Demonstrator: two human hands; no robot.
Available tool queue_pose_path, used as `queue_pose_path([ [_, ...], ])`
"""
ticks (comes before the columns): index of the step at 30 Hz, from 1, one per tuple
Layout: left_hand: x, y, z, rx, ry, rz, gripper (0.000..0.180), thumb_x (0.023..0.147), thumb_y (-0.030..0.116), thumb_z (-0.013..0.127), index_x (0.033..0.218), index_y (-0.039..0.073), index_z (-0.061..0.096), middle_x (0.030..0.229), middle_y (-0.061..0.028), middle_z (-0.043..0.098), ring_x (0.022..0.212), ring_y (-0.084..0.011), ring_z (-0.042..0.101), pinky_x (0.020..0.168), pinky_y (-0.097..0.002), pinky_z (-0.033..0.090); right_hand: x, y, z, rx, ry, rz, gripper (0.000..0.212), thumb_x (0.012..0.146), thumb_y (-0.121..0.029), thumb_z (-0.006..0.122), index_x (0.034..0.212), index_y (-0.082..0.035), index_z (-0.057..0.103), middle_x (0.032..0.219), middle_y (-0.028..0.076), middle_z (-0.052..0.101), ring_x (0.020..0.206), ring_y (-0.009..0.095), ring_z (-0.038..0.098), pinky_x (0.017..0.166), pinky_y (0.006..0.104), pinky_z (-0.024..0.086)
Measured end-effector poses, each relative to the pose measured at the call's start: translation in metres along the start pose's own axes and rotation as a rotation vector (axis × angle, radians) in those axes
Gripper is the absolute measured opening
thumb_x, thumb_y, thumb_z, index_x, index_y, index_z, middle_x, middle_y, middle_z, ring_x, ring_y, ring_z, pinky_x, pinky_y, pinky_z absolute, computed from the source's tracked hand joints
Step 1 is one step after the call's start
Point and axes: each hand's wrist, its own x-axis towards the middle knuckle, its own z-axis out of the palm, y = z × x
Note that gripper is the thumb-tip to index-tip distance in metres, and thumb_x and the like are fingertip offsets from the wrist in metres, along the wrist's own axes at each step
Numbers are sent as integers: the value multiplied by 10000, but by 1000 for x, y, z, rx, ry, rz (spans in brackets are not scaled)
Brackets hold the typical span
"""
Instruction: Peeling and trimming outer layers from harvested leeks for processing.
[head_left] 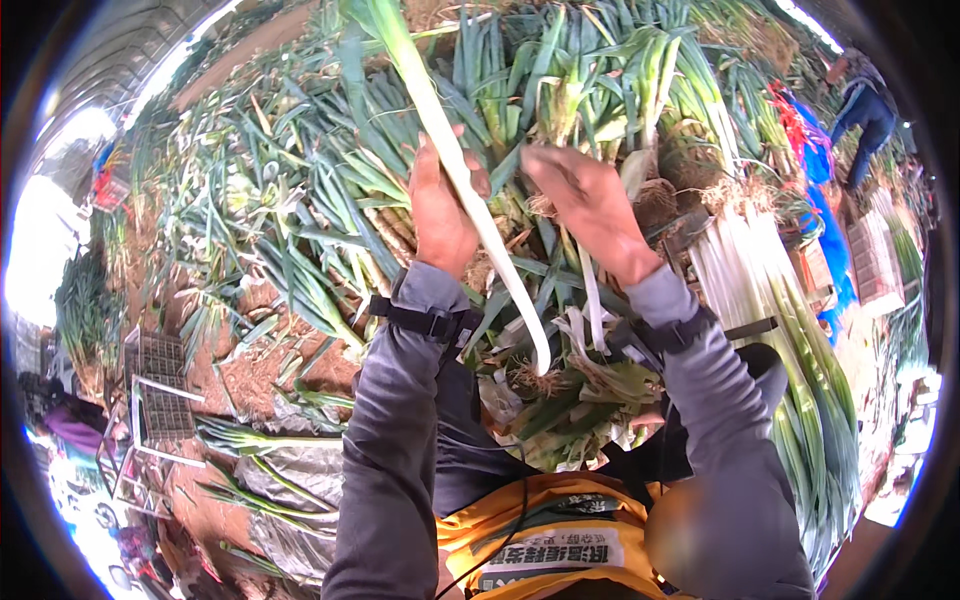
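A long green onion [455, 172] slants across the middle, its white shaft running down to the rooted end near my lap and its green part reaching the top edge. My left hand [442, 212] is closed around the shaft, fingers behind it. Just right of it is my right hand [590, 205], apart from the shaft; its fingers are bent and smeared, so their grip is unclear. Loose peeled leaves [590, 395] lie below both hands, between my legs. Beyond my hands a thick heap of untrimmed green onions [510, 80] stretches away.
At my right lies a stack of trimmed green onions [765, 290] with white shafts lined up. A grey plastic crate [160, 390] stands at left, near a crumpled plastic sheet [290, 510]. Another person [865, 110] stands at far right, beside blue sheeting [825, 230].
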Motion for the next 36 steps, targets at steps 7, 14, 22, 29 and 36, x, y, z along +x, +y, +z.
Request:
queue_pose_path([
  [7, -19, -13, 10, -27, -179, -260, 368, 1022, 357, 360, 1074, 40, 540, 700, -37, 473, 525, -151, 416, 510, -292, 377, 66, 11, -9, 514, -219, 298, 634, 950, -513, 588, 1250, 43, 545, 1121, 125, 646, 989, 227, 629, 912, 368, 486],
  [14, -9, -30, 2, 576, -80, -152, 728, 1003, 641, 256, 1231, 8, 533, 943, -114, 657, 820, -216, 623, 764, -352, 515, 67, 25, -3, 535, -117, 237, 559, 856, -344, 771, 1172, 86, 605, 982, 137, 692, 844, 179, 672, 766, 287, 553],
  [22, 14, -21, -5, 86, -33, -157, 442, 959, 380, 629, 1124, -28, 583, 1022, -142, 667, 901, -219, 652, 792, -362, 548, 28, 44, 26, 423, -228, 339, 569, 826, -323, 802, 1170, 92, 621, 992, 128, 692, 856, 161, 657, 776, 285, 544],
  [29, 9, -23, -5, 113, -46, -124, 445, 940, 371, 658, 1099, -39, 592, 987, -171, 677, 845, -256, 676, 778, -384, 565, 9, 51, 29, 534, -120, 424, 507, 846, -242, 788, 1169, 111, 622, 978, 141, 701, 813, 168, 661, 747, 280, 545],
  [36, 15, -5, -13, 240, 66, -23, 450, 973, 403, 591, 1082, -34, 599, 903, -117, 663, 722, -199, 624, 705, -358, 537, -40, 67, -10, 760, -5, 551, 393, 866, -278, 755, 1114, 10, 658, 948, 70, 706, 791, 107, 667, 622, 201, 578],
])
